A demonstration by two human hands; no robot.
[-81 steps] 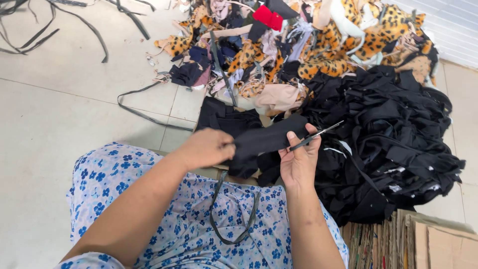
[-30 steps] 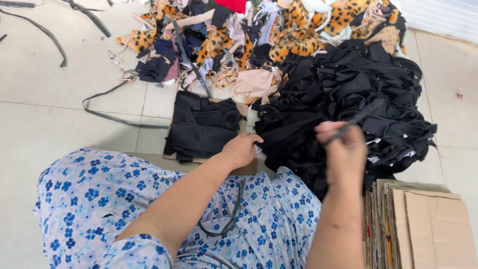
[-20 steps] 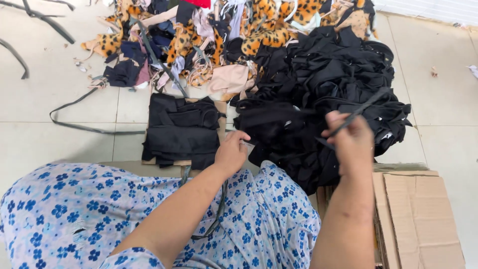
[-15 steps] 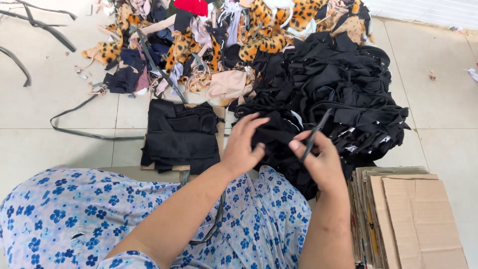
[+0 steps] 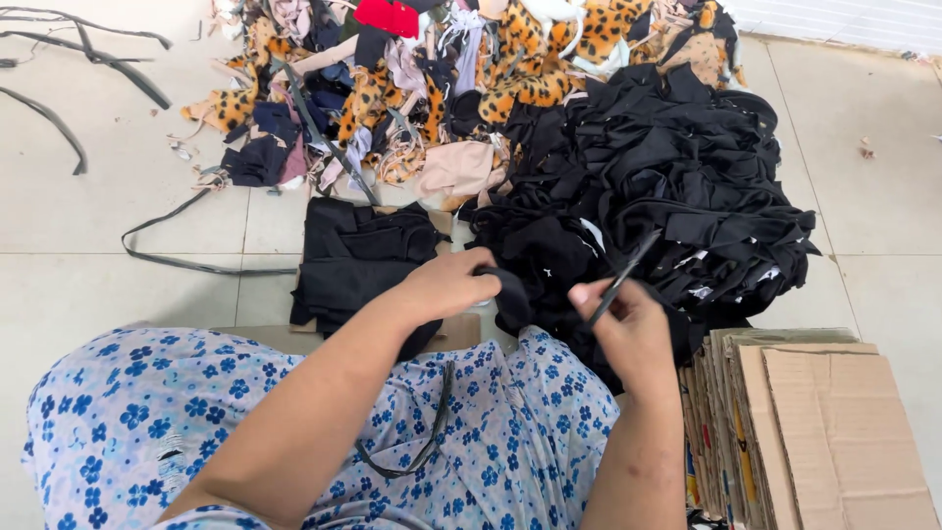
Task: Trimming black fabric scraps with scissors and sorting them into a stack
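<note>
Your left hand (image 5: 446,287) grips a black fabric piece (image 5: 510,294) at the near edge of the black garment pile (image 5: 667,186). Your right hand (image 5: 628,329), just beside it, holds thin scissors (image 5: 620,280). Likely picking up; next, position the blades carefully.

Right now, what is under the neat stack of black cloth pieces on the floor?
A flat brown cardboard sheet pokes out under the folded black fabric stack, resting on pale floor tiles. The stack hides most of the cardboard.
</note>
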